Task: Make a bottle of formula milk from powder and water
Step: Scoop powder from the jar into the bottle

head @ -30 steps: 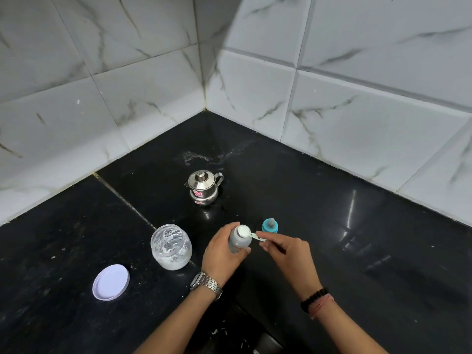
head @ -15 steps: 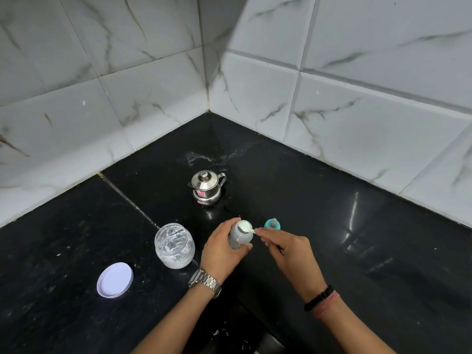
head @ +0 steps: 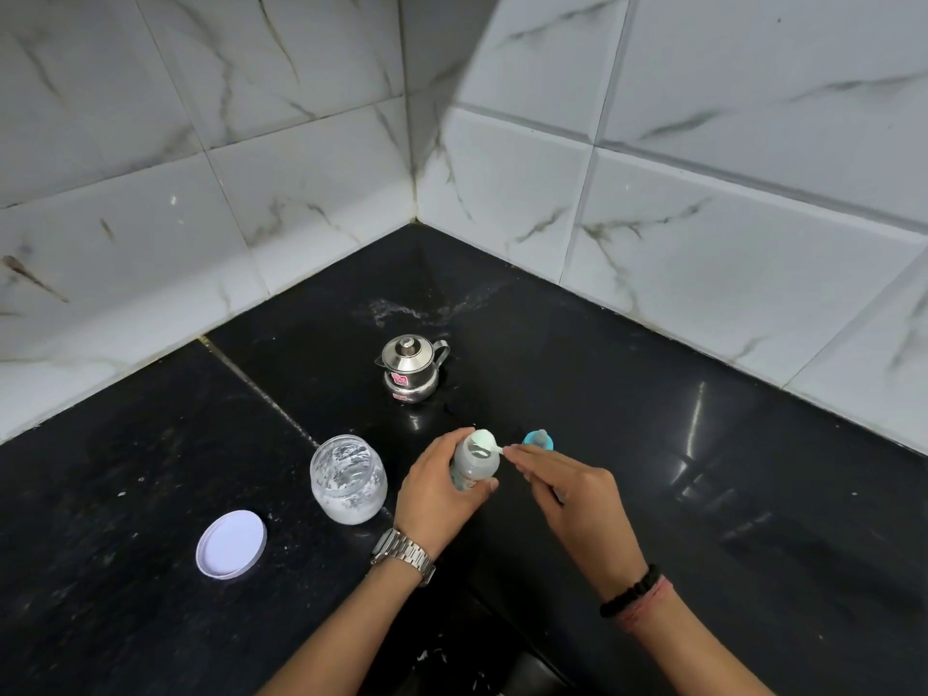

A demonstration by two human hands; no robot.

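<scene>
The head camera gave the only view, looking down into the corner of a black counter (head: 653, 444) under white marbled wall tiles (head: 703, 193). Much of the baby bottle (head: 474, 464) was hidden: the left hand (head: 437, 494) wrapped its lower body, so only the open mouth and shoulder showed, and its contents could not be made out beyond a pale, cloudy look. The handle of the scoop (head: 486, 441) was mostly covered by the right hand (head: 572, 499). The teal teat cap (head: 538, 439) stood partly behind the right fingertips. Both forearms were cut off by the bottom edge.

Counted: one bottle, one scoop, one teat cap, one glass jar (head: 348, 478) with white powder at its bottom, one white lid (head: 231, 544) lying flat and apart from the jar, one small steel kettle (head: 412, 366) behind.

The left hand, a metal watch (head: 403, 555) on its wrist, gripped the bottle upright on the counter, fingers curled round it. The right hand, with a dark bead bracelet (head: 630, 592), reached in from the right and pinched the scoop's handle at its fingertips, holding the pale bowl at the bottle's mouth.
</scene>
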